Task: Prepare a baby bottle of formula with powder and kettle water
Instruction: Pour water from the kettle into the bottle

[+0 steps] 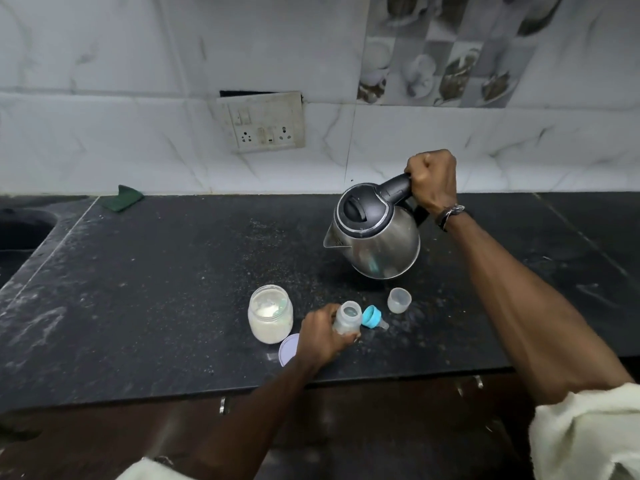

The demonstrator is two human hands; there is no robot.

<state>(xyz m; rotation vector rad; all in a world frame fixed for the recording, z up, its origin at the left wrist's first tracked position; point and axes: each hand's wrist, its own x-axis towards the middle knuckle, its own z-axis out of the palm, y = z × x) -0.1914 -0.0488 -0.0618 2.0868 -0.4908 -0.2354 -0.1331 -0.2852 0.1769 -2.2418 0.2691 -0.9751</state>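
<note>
The baby bottle [346, 320] stood open-mouthed on the dark stone counter [156, 289], near its front edge, with the left hand [323, 336] wrapped around its side and gripping it upright. A little pale powder seemed to lie at its bottom, though the clouded wall made that hard to judge. Partly hidden under the left wrist lay a flat lilac lid [289, 348], touching the counter. Just left of the bottle stood an open jar of formula powder [270, 313], more than half full of white powder. Just right of the bottle lay the blue teat ring [371, 316] on its side, its clear teat pointing right. A little farther back and to the right sat a small clear cap [399, 300], mouth up, apart from the ring.

Behind these, the steel kettle [374, 233] was held off the counter and tilted, its spout pointing left, lid closed. The right hand [433, 180] was closed in a fist around the black handle. The spout was well short of the bottle's mouth, and no water was visible.

Farther back, a green cloth [126, 197] lay against the tiled wall, and a switch-and-socket plate [263, 121] was set in the wall above. A sink [24, 230] opened at the far left.
</note>
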